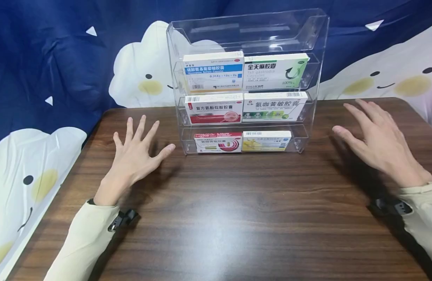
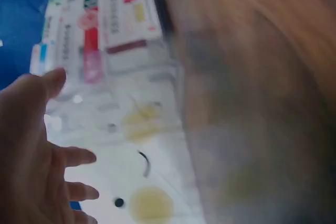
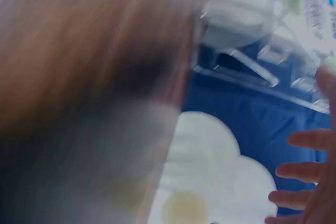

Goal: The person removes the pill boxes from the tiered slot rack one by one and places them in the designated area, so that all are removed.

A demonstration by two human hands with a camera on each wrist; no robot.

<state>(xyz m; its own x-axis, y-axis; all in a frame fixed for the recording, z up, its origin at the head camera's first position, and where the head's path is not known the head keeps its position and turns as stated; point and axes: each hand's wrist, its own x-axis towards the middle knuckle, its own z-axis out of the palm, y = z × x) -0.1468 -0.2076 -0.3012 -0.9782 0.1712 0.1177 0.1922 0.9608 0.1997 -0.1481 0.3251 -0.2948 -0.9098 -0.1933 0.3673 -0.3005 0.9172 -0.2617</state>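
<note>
The curtain (image 1: pixel 77 70) hangs beyond the table (image 1: pixel 216 218), sweeping from 9 o'clock through 12 to 3, so anything shoved over the far edge could, I'd judge, drop out of my sight. The rack (image 1: pixel 247 37) stands upright on the table near 12 o'clock; it's clear plastic, so I could misread an edge, clip it and slide or tip the lot.

My left hand (image 1: pixel 133 156), at 9 o'clock, is open and empty, fingers spread, thumb towards the rack's 7 o'clock corner; a careless inward sweep is my worst risk. My right hand (image 1: pixel 381 140), at 3 o'clock, is also open and empty, well apart from the rack. I can't tell whether either touches the table, and blur in both wrist views invites misjudged reach.

In the rack, the blue box (image 1: pixel 214 72) sits at 11 o'clock and the green box (image 1: pixel 276 72) at 1; below, the white box (image 1: pixel 275 107) at 3 and the red box (image 1: pixel 215 109) at 9. Each pair is nearly edge to edge, so pulling one might drag its neighbour. Smallest, the pink box (image 1: pixel 218 143) at 7 and yellow box (image 1: pixel 266 141) at 5 sit low, where fingertips could slip.
</note>
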